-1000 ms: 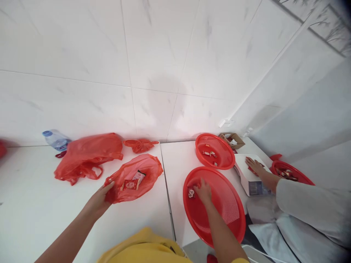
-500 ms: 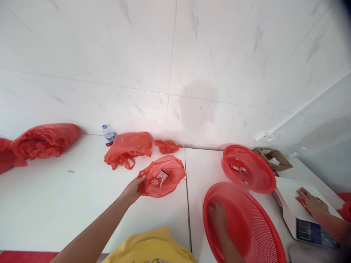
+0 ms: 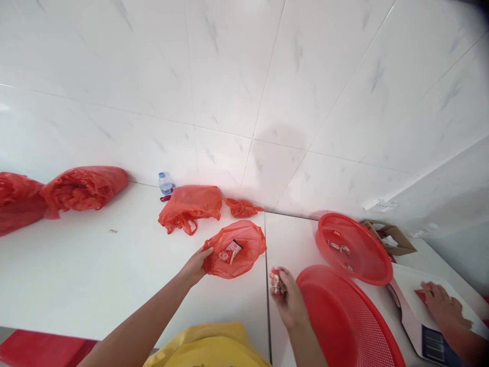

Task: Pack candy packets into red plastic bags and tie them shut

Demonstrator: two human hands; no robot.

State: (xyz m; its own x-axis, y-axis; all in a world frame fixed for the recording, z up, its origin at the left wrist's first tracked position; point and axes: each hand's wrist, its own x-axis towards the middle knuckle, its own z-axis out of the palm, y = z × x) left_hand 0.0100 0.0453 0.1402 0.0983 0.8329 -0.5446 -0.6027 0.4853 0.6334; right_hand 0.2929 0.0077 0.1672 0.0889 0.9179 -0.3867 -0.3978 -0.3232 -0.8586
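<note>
My left hand (image 3: 197,264) pinches the left rim of a thin red plastic bag (image 3: 250,243), which lies open on the white table. Inside the bag rest a few small wrapped packets (image 3: 230,252), red and pale pink. Closed around a small bunch of red-and-white packets (image 3: 277,282), my right hand (image 3: 289,300) hovers between the bag and a large red perforated basket (image 3: 328,300). The basket's inner floor is partly hidden by its rim and by my right arm.
Behind the basket stands a second red basket (image 3: 355,244) with several small packets. To the right, another person's hand (image 3: 445,306) holds something red on a white scale (image 3: 408,295). A cardboard box (image 3: 397,243), a water bottle (image 3: 166,182) and bundled red bags (image 3: 86,186) line the wall.
My right hand has come up out of the large basket and moved left, now with packets in it. My left hand keeps its hold on the bag. The whole view has shifted slightly.
</note>
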